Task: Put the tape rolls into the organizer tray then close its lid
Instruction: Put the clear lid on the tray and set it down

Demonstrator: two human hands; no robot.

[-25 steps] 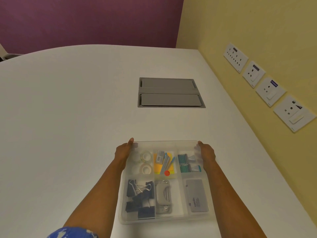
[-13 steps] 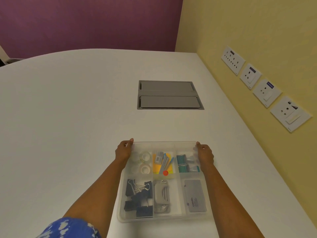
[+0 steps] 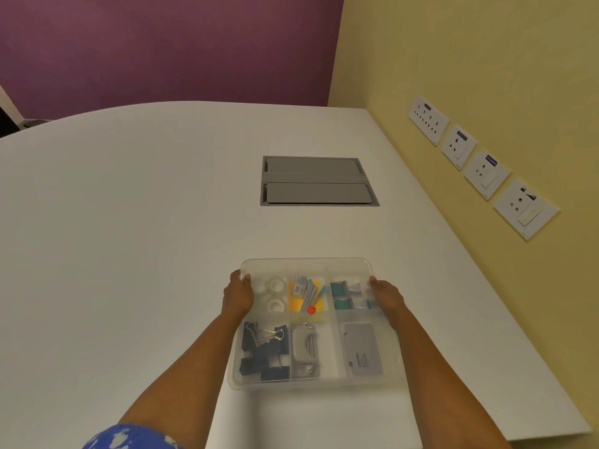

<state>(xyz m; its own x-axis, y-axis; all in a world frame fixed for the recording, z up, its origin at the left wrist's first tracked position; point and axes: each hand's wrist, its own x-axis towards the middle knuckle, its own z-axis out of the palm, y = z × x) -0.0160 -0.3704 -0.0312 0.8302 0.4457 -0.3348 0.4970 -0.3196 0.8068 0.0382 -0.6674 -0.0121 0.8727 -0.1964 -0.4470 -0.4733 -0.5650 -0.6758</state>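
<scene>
A clear plastic organizer tray (image 3: 304, 261) lies on the white table in front of me, with its translucent lid (image 3: 343, 268) lying flat over the compartments. Two clear tape rolls (image 3: 275, 294) show through the lid in the far-left compartment, one behind the other. My left hand (image 3: 238, 294) grips the tray's left side near the far corner, thumb on top of the lid. On the opposite side my right hand (image 3: 387, 298) holds the tray the same way.
Under the lid are black binder clips (image 3: 264, 348), a grey stapler-like tool (image 3: 304, 346), yellow sticky notes (image 3: 306, 296) and a grey box (image 3: 363, 350). A grey cable hatch (image 3: 317, 181) is set into the table beyond. Wall sockets (image 3: 483, 170) line the yellow wall at right.
Both hands have slid a little toward me along the tray's sides, from the far corners. The tray sits in about the same spot.
</scene>
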